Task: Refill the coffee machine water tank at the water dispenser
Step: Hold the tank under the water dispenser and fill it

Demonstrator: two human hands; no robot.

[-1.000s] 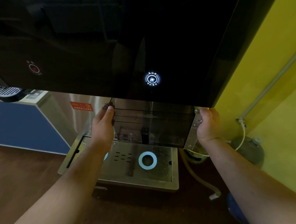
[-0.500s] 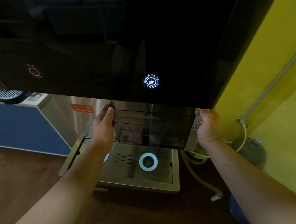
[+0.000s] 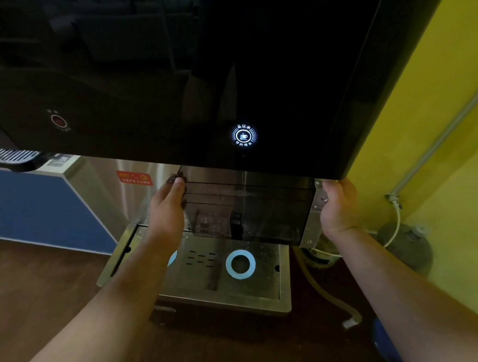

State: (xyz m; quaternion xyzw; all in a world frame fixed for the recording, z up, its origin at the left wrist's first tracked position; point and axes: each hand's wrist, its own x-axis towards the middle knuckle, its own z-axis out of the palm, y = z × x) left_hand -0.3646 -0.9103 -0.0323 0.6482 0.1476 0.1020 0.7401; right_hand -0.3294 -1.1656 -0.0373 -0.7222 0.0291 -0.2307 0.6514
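Head view: I hold the dark, see-through water tank (image 3: pixel 262 207) above the drip tray (image 3: pixel 271 290), tucked under the black water dispenser (image 3: pixel 168 72). My left hand (image 3: pixel 166 211) grips its left end, thumb on the upper edge. My right hand (image 3: pixel 338 207) curls round its right end. Against the frame half a second earlier, tank and hands have not shifted above the tray.
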